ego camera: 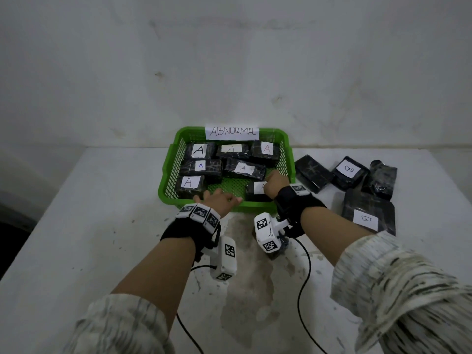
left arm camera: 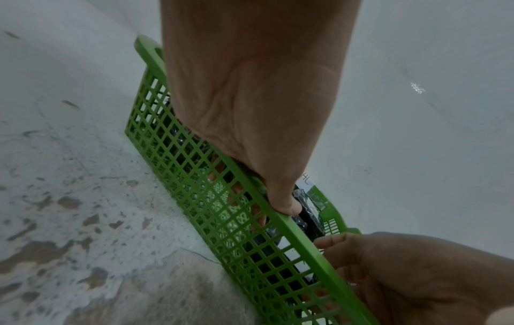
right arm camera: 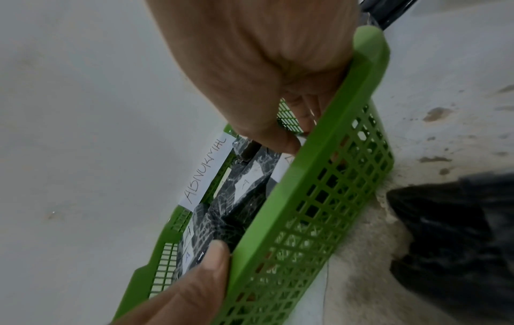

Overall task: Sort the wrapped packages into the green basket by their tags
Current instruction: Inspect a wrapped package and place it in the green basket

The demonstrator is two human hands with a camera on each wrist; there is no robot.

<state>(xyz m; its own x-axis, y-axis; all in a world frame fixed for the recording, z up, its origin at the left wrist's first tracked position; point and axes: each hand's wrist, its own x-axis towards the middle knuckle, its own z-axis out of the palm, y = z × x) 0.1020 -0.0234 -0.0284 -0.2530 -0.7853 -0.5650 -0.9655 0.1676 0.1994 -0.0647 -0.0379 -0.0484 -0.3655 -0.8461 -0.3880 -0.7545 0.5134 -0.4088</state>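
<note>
Your right hand (ego camera: 275,183) is inside the green lattice plastic basket (ego camera: 168,175), fingers curled on the black shrink-wrapped package with a white tag (ego camera: 256,191) at the basket's 5 o'clock corner. Your left hand (ego camera: 218,199) rests on the near rim with fingers spread and relaxed, holding nothing. If you lift away abruptly, a snag on the lattice could jolt the basket and disturb the six A-tagged packages (ego camera: 244,169) already lying inside. The B-tagged packages (ego camera: 348,171) wait on the white counter (ego camera: 102,226) at 3 o'clock; pulling an untagged face up by mistake would mis-sort it.
</note>
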